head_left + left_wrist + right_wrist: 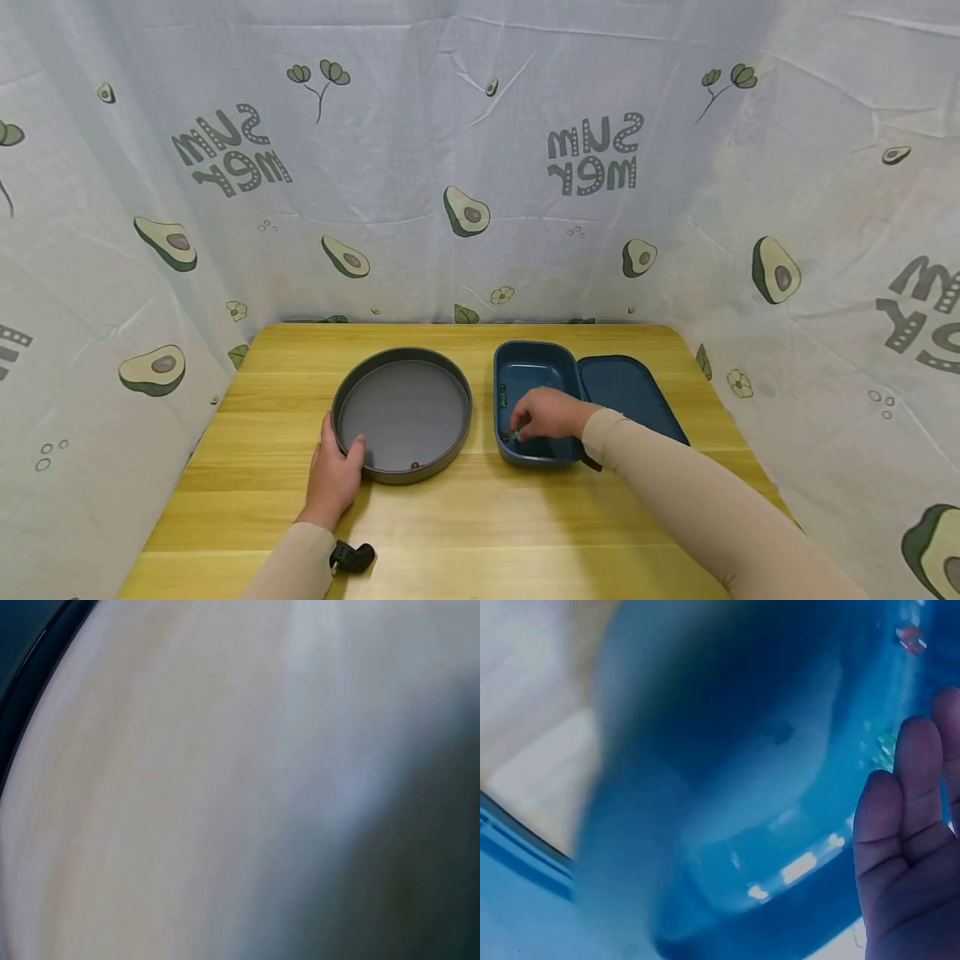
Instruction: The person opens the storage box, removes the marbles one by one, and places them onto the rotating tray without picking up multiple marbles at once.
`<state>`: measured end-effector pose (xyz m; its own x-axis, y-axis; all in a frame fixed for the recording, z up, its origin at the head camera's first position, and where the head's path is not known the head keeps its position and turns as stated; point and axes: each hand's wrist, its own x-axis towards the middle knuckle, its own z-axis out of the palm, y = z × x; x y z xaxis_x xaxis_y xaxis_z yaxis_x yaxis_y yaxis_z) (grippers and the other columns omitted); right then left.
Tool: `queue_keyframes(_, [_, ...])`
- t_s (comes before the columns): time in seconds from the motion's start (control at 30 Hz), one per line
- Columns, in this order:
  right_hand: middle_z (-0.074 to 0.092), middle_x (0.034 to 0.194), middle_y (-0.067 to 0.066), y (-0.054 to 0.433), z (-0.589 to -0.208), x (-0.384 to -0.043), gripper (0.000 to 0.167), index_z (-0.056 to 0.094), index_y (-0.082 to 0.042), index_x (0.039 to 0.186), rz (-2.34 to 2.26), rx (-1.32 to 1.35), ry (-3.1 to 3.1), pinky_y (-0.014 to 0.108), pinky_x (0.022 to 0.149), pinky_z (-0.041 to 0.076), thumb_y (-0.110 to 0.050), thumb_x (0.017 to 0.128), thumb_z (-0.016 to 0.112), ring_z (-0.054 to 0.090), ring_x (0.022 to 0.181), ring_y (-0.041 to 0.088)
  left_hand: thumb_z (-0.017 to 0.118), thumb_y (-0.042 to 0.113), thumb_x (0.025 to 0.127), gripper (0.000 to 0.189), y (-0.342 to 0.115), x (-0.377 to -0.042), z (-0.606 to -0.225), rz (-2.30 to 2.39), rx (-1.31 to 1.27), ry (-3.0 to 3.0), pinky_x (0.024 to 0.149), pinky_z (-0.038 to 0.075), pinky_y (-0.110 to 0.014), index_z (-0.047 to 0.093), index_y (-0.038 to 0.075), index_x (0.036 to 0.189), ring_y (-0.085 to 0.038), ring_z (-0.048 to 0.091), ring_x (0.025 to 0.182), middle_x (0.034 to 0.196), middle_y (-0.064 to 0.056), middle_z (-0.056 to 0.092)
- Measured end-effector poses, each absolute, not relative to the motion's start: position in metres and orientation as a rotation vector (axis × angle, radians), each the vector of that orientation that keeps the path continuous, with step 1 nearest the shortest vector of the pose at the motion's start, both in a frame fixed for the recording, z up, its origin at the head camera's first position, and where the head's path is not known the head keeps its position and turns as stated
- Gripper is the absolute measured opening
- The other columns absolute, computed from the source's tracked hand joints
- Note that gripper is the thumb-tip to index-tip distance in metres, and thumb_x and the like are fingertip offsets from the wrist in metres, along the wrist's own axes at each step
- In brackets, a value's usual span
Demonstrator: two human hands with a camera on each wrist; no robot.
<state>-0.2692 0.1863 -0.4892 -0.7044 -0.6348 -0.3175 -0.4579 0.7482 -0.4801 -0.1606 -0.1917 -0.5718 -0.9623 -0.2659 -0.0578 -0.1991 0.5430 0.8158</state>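
My left hand (334,477) grips the near-left rim of a round grey pan (405,408), thumb over the edge and fingers outside. A small red piece (415,465) lies in the pan near its front wall. My right hand (546,412) reaches down into a blue rectangular box (534,347), pinching a small pale-green piece (516,435) at its fingertips. Beside that lies a dark reddish piece (505,437), and green pieces (502,396) sit along the box's left wall. In the right wrist view, a shiny red piece (911,640) and green piece (886,750) show near the fingers.
A dark blue lid (626,387) lies right of the box, partly under the right forearm. The wooden table (465,533) carries everything. A white curtain with avocado prints (405,250) hangs behind and at both sides. The left wrist view is mostly blurred.
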Motion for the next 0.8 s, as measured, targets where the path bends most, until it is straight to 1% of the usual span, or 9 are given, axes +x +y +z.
queue_keyframes(0.17, [0.074,0.09,-0.012,0.186,-0.476,-0.274,0.011,0.083,-0.015,0.103,-0.555,-0.83,2.475,0.024,0.077,0.056,-0.013,0.092,0.081,0.063,0.081,0.002,0.051,0.035,0.109,0.083,-0.192,-0.161,-0.571,-1.404,0.407,-2.695,0.122,0.029,-0.069,0.002,0.008,0.17,-0.055,0.032,0.151,0.169,-0.03,0.027])
queue_keyframes(0.33, [0.074,0.093,-0.012,0.18,-0.466,-0.277,0.011,0.082,-0.019,0.104,-0.56,-0.847,2.501,0.025,0.079,0.057,-0.015,0.094,0.079,0.063,0.082,0.003,0.051,0.034,0.109,0.083,-0.193,-0.162,-0.571,-1.409,0.4,-2.689,0.122,0.03,-0.069,0.002,0.008,0.17,-0.055,0.032,0.15,0.169,-0.03,0.028])
queue_keyframes(0.47, [0.074,0.094,-0.011,0.173,-0.46,-0.278,0.012,0.082,-0.02,0.106,-0.573,-0.867,2.514,0.024,0.077,0.056,-0.017,0.095,0.079,0.062,0.082,0.003,0.051,0.035,0.109,0.083,-0.193,-0.162,-0.572,-1.405,0.401,-2.691,0.122,0.029,-0.069,0.002,0.008,0.17,-0.055,0.031,0.151,0.169,-0.03,0.027])
queue_keyframes(0.6, [0.073,0.092,-0.01,0.164,-0.455,-0.278,0.012,0.082,-0.018,0.107,-0.585,-0.872,2.517,0.026,0.076,0.055,-0.018,0.096,0.078,0.062,0.082,0.004,0.051,0.036,0.109,0.083,-0.193,-0.162,-0.573,-1.398,0.401,-2.695,0.122,0.029,-0.069,0.002,0.008,0.17,-0.055,0.031,0.151,0.17,-0.03,0.027])
queue_keyframes(0.8, [0.073,0.093,-0.009,0.151,-0.451,-0.278,0.016,0.082,-0.013,0.111,-0.597,-0.898,2.544,0.028,0.079,0.056,-0.018,0.098,0.075,0.062,0.083,0.005,0.051,0.035,0.109,0.083,-0.193,-0.162,-0.574,-1.407,0.405,-2.69,0.122,0.03,-0.069,0.002,0.009,0.171,-0.055,0.032,0.15,0.169,-0.03,0.028])
